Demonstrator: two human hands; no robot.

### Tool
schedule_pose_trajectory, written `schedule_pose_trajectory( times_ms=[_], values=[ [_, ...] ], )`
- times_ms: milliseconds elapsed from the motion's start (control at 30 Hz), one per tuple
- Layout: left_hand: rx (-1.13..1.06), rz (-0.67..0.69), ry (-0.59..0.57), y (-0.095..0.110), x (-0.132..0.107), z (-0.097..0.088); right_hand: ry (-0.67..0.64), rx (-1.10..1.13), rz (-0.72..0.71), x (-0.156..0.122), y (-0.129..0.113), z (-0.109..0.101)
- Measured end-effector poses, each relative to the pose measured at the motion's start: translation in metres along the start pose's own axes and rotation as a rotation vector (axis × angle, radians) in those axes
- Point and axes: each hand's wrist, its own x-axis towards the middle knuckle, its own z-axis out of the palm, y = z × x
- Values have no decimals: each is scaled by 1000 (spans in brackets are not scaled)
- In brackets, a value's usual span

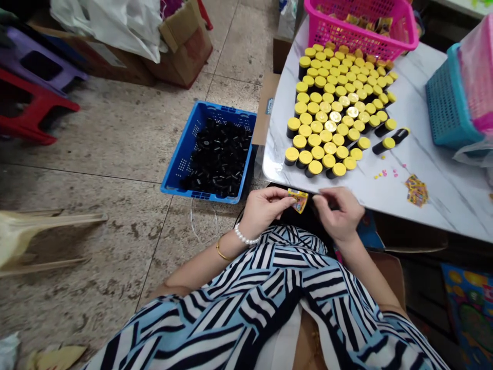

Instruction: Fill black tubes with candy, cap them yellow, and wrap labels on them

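Observation:
Between the thumb and fingers of my left hand (265, 208) is a small yellow printed label (298, 200), held just off the table's front edge. My right hand (341, 211) is close beside it on the right, its fingers curled and pinched together; whatever they may hold is too small or hidden to see. Beyond my hands, many black tubes with yellow caps (326, 136) stand in a tight group on the marbled white table (365, 192). Two tubes lie tipped over at the group's right side, one of them a black tube (401, 135). Similar yellow labels (416, 191) form a loose pile farther right.
A blue basket (166, 180) of small black parts (219, 159) is left of the table. At the table's back is a pink basket (360, 38); a teal basket (447, 103) stands right. Tiny pink and yellow bits (385, 173) lie near the labels. Stools (31, 110) are at far left.

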Motion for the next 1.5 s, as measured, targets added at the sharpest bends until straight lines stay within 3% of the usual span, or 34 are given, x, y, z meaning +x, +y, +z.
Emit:
schedule_pose_trajectory(
  times_ms=[67, 133, 300, 367, 467, 633, 733, 900, 1033, 1167, 1267, 1500],
  values=[
    [-56, -40, -31, 1, 1, 0, 157, -256, -53, 14, 12, -8],
    [-120, -90, -73, 0, 3, 1, 197, -436, -32, 26, 25, -8],
    [-224, -229, -131, -2, 7, 6, 234, -492, 15, 33, 42, 7],
    [-239, -248, -111, -2, 8, 6, 299, -362, 36, 30, 38, 8],
    [-238, -276, -98, 2, 9, 5, 325, 53, 169, 22, 25, -1],
    [-258, -382, -223, 9, 10, 7, 25, 768, 524, 4, 10, -21],
    [-314, -440, -291, 9, 12, 11, -85, 935, 591, -5, 8, -25],
    [-469, -450, -239, 10, 16, 16, -84, 1054, 543, -8, -1, -25],
    [-516, -443, -245, 12, 16, 18, -134, 988, 489, -5, -5, -25],
    [-545, -419, -275, 11, 16, 18, -209, 892, 582, -6, -4, -24],
    [-561, -419, -279, 11, 17, 18, -137, 826, 579, -8, -8, -22],
    [-494, -410, -277, 10, 19, 19, -58, 649, 418, -11, -18, -16]
  ],
)
